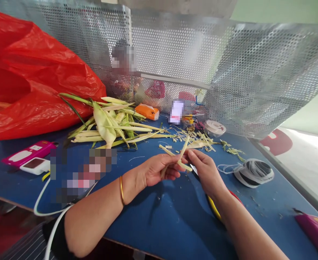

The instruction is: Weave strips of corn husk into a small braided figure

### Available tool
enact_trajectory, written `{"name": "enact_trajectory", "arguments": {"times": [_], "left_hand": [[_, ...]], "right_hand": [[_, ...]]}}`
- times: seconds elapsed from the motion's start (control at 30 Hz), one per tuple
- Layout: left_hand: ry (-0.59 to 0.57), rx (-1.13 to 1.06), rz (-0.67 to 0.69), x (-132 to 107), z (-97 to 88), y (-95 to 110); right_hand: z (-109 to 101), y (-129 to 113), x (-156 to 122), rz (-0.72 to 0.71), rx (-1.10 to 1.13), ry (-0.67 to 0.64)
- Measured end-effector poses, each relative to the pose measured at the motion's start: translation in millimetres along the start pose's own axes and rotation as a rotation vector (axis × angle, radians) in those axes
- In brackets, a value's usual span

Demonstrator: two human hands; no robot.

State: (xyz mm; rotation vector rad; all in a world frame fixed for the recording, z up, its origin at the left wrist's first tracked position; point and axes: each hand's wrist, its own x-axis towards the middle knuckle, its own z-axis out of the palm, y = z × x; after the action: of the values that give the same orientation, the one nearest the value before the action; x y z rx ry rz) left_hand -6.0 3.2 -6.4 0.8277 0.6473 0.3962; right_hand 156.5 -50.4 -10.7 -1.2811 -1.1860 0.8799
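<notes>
My left hand [159, 169] is closed around pale yellow leaf strips [175, 156] that cross each other above the blue table [153, 213]. My right hand [206, 171] pinches the same strips from the right, fingers pressed together. Under my right hand a metal blade tip shows, and a yellow-and-red handle [214, 207] lies beneath my right wrist. A gold bangle sits on my left wrist.
A pile of green and yellow palm leaves [110, 124] lies beyond my hands, with leaf scraps [199, 139] to its right. A red plastic bag [31, 79] fills the left. A spool of white band [253, 172] lies right. Pink boxes [29, 153] sit left, and a perforated metal screen [229, 68] stands behind.
</notes>
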Motion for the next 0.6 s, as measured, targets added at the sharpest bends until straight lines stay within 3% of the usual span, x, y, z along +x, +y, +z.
{"name": "enact_trajectory", "arguments": {"times": [0.13,0.3,0.47,0.6], "left_hand": [[0.037,-0.210,-0.030,-1,-3.2,7],[0.006,-0.295,-0.061,-2,-5.9,10],[0.030,-0.161,-0.039,1,-9.1,6],[0.126,0.077,0.063,1,-4.8,4]], "right_hand": [[1,-7,-2,0.034,-0.055,-0.182],[5,-2,-6,-0.181,-0.318,-0.099],[2,8,-3,-0.379,-0.652,-0.084],[-4,14,2,-0.291,-0.701,-0.107]]}}
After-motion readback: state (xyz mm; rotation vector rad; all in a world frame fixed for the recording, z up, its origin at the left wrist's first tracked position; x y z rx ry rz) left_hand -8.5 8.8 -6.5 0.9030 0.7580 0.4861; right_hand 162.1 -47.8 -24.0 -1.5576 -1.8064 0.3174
